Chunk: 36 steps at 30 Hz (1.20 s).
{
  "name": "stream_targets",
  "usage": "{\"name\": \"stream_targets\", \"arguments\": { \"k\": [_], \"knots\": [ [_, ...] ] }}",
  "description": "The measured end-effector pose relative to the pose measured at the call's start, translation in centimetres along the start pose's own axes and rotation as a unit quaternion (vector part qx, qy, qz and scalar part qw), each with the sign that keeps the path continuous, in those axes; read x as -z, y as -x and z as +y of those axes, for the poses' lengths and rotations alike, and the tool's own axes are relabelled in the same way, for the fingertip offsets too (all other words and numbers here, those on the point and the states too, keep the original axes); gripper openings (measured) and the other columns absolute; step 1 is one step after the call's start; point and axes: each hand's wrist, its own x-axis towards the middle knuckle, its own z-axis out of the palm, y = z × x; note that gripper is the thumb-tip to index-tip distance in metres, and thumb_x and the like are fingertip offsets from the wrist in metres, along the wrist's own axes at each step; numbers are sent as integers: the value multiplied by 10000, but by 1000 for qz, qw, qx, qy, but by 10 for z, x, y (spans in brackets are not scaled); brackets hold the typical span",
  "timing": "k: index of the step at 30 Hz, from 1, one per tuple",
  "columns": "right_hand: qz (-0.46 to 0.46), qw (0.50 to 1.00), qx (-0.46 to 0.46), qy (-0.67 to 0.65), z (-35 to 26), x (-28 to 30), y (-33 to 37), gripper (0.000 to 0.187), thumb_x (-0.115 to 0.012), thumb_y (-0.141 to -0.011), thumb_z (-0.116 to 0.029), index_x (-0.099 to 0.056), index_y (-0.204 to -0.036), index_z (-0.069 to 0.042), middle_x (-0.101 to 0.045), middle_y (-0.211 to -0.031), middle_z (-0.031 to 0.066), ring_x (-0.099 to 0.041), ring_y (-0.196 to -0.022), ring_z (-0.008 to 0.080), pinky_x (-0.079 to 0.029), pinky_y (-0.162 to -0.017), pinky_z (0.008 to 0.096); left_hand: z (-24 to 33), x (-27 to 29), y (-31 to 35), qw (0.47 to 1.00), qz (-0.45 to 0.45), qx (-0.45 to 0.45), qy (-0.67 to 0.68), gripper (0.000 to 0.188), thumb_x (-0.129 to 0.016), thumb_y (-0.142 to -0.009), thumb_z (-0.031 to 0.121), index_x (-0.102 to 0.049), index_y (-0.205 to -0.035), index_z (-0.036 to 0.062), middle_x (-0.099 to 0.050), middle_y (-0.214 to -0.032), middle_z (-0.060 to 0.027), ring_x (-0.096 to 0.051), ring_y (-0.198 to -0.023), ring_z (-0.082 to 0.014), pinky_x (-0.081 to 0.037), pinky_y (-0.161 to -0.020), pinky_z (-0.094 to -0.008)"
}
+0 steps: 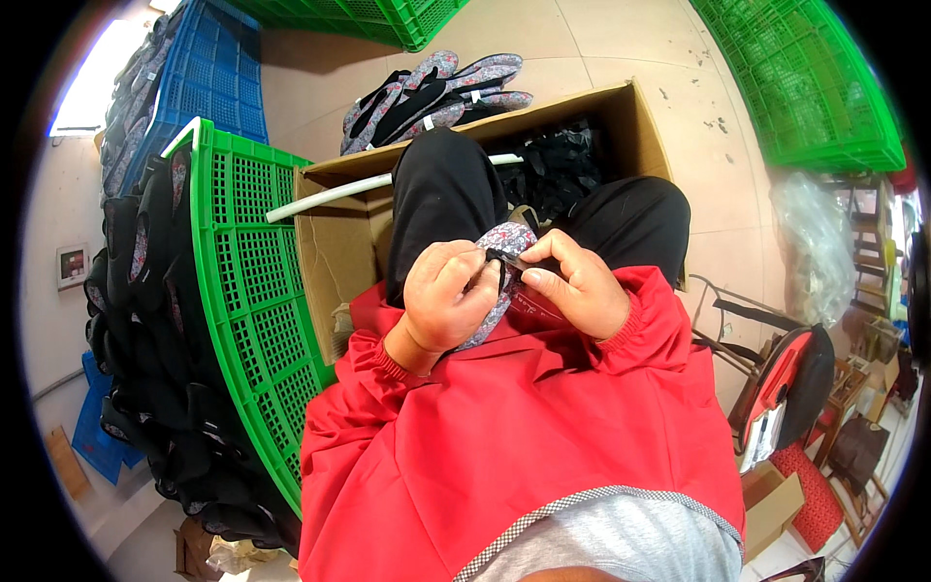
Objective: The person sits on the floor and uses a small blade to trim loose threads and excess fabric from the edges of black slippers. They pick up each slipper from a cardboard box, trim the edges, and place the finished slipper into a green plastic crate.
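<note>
Over the lap, the left hand point(448, 296) and right hand point(574, 283) are both pinching a floral fabric piece point(506, 240). Its long axis is running up-right to down-left between them, and both sets of fingers are closed on it.

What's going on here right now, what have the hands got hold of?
A seated person in a red smock holds a small grey floral-patterned fabric piece with black trim over the lap. The left hand and the right hand both have a grip on it, fingers pinching at its black strap. In front of the knees stands an open brown cardboard box with dark pieces inside. More floral pieces lie piled on the floor beyond, and a green plastic crate stands at the left.
</note>
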Motion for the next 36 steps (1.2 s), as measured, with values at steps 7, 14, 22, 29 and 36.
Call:
{"name": "stream_targets", "arguments": {
  "k": [7,14,22,29,36],
  "knots": [
    [-26,999,-39,-8,0,-1,-1,187,-602,-959,-137,-574,-1077,6,-601,-990,90,-607,-932,173,-469,-849,286,0,-1,1,1000,-18,-3,2,156,-733,-636,-47,-617,-698,37,-578,-809,-75,-611,-734,-240,-492,-603,-341],
    [2,1000,-25,0,6,-4,-2,214,-630,-941,-196,-581,-1041,-13,-645,-952,125,-645,-899,260,-491,-792,333,-1,-3,1,1000,-23,-16,-3,155,-731,-630,-42,-621,-709,33,-578,-816,-77,-610,-742,-238,-490,-600,-339],
    [34,999,-19,-34,20,-12,-2,220,-647,-926,-198,-587,-1032,-15,-663,-933,134,-665,-875,271,-501,-770,339,-3,-4,1,999,-37,-25,-3,181,-723,-602,-34,-644,-763,-6,-589,-841,-95,-625,-722,-255,-502,-590,-328],
    [28,995,-53,-76,23,-14,-3,208,-642,-926,-186,-587,-1022,-10,-645,-934,127,-653,-877,256,-493,-777,329,-5,-6,4,999,-40,-22,-14,179,-719,-603,-36,-648,-765,-7,-592,-837,-95,-625,-725,-254,-503,-595,-327],
    [44,990,-61,-117,31,-17,-5,174,-635,-937,-169,-584,-987,-11,-612,-881,84,-612,-797,181,-485,-744,304,-4,-6,0,999,-40,-22,-9,179,-725,-608,-50,-652,-766,-6,-594,-833,-92,-624,-723,-253,-500,-592,-327]
  ]
}}
